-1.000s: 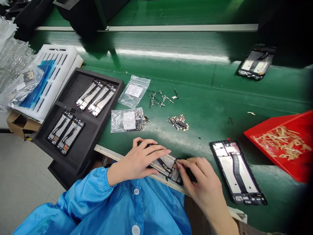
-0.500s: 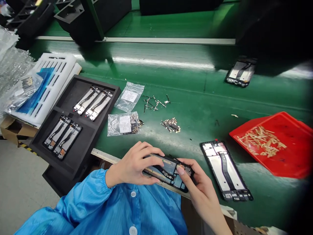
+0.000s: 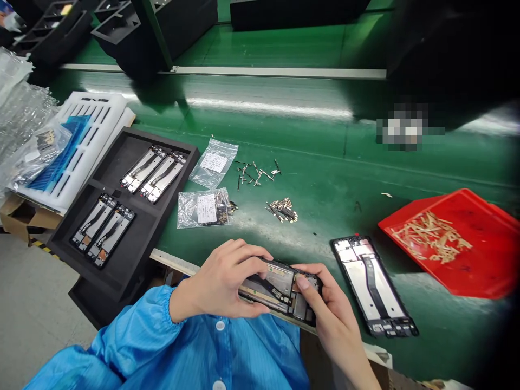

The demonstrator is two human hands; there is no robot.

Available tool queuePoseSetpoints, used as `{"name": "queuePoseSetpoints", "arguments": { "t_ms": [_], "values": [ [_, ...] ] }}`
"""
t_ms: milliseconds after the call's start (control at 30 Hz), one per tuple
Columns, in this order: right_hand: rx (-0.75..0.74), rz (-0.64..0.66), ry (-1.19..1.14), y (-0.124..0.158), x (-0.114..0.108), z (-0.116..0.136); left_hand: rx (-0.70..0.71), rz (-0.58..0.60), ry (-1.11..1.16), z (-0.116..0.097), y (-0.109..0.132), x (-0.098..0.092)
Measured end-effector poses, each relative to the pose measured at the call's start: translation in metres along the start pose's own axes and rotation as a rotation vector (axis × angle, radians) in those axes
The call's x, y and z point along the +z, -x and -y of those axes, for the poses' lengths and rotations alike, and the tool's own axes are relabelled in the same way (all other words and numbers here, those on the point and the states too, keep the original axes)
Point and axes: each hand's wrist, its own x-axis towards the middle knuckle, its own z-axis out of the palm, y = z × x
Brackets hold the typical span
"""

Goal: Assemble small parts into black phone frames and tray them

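Both my hands hold a black phone frame [image 3: 280,290] with exposed inner parts, lifted just above the near edge of the green belt. My left hand [image 3: 225,281] wraps its left end, fingers curled over the top. My right hand [image 3: 325,306] grips the right end, thumb pressed on the frame's face. A second phone frame [image 3: 371,284] lies flat on the belt just right of my right hand. Small metal-tipped parts [image 3: 281,209] lie in a pile beyond the hands, with more loose parts [image 3: 255,172] farther back.
A black foam tray [image 3: 170,208] at left carries several phone frames. Two clear bags [image 3: 205,207] lie beside it. A white slotted tray [image 3: 91,116] with blue sheets sits far left. A red bin [image 3: 483,265] of tan scraps stands at right. Black trays sit across the belt.
The phone frame has been lifted off the belt edge and tilted up between both hands. My right thumb now presses on its face. The view has shifted slightly.
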Motion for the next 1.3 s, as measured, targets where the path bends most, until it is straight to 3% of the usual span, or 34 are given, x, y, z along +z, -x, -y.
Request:
{"name": "queuePoseSetpoints", "arguments": {
  "t_ms": [67, 167, 433, 600, 733, 833, 1000, 1167, 1300],
  "values": [
    [-0.016, -0.048, -0.005, 0.001, 0.001, -0.002, -0.041, 0.018, -0.003, -0.002, -0.001, 0.000],
    [-0.081, -0.006, 0.034, 0.000, -0.002, -0.004, -0.103, 0.080, 0.028, -0.003, -0.003, -0.003],
    [-0.737, -0.171, 0.507, -0.010, -0.013, 0.008, -0.075, 0.153, -0.012, -0.002, -0.004, -0.009],
    [-0.917, -0.123, 0.649, -0.013, -0.016, 0.016, -0.141, 0.072, 0.113, -0.004, -0.004, -0.006],
    [-1.039, -0.045, 0.636, -0.018, -0.013, 0.018, -0.204, -0.114, 0.117, -0.002, -0.002, 0.009],
    [-1.060, -0.027, 0.610, -0.019, -0.009, 0.020, -0.218, -0.261, 0.126, -0.002, -0.001, 0.018],
    [-0.942, -0.068, 0.594, -0.012, -0.007, 0.018, -0.186, -0.398, 0.095, -0.001, 0.001, 0.026],
    [-0.775, -0.051, 0.446, -0.008, -0.003, 0.012, -0.218, -0.431, 0.005, 0.004, 0.010, 0.033],
    [-0.672, -0.037, 0.303, -0.010, -0.002, 0.005, -0.160, -0.413, -0.048, 0.006, 0.015, 0.033]
  ]
}}
